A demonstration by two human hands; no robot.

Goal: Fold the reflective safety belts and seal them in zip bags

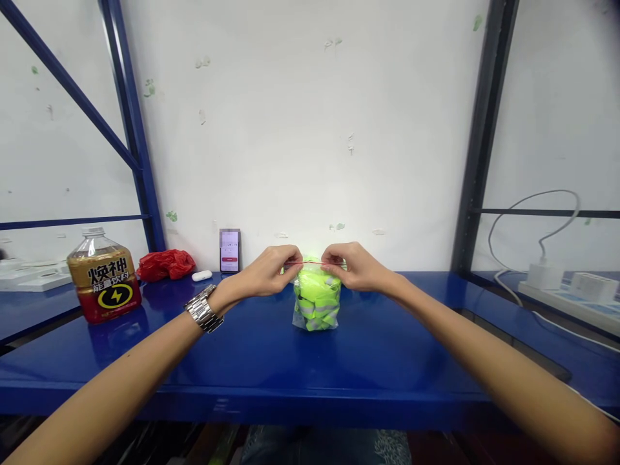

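Note:
A clear plastic zip bag (316, 310) stands upright on the blue table, packed with folded neon-yellow cloth that has silvery reflective strips. Along its top edge runs a thin red line, stretched straight between my two hands. My left hand (274, 270), with a metal watch at the wrist, pinches the left end of that edge between thumb and fingers. At the right end, my right hand (355, 266) pinches it the same way. The cloth inside shows below and between the hands; parts of the bag's top corners are hidden by my fingers.
On the left of the blue table (271, 368) stand a large drink bottle (104, 278), a red plastic bag (166, 265) and a small white case (202, 275). A phone (230, 250) leans on the wall. A dark flat device (513, 342) and a power strip (576, 300) with cables lie right.

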